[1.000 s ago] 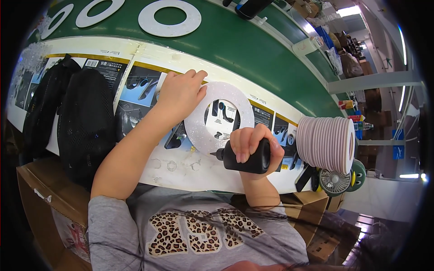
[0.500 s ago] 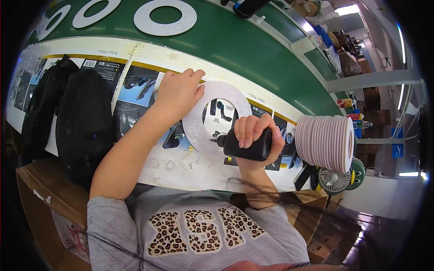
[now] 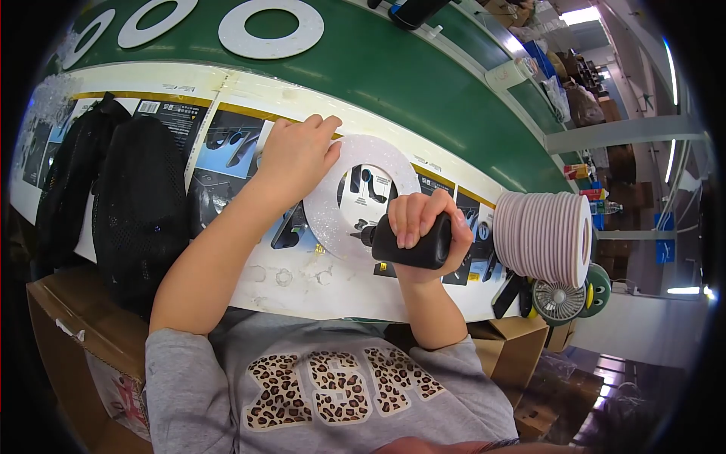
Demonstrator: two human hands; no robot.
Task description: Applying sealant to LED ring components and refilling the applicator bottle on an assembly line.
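R grip (image 3: 423, 214) round 1 blk btl (image 3: 417, 250) | L grip (image 3: 293, 160) unclear, at 1 of 4 rings (image 3: 325, 221)

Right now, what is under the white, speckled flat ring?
In the hole of the ring, a black-and-white printed sheet shows; what the band covers cannot be seen.
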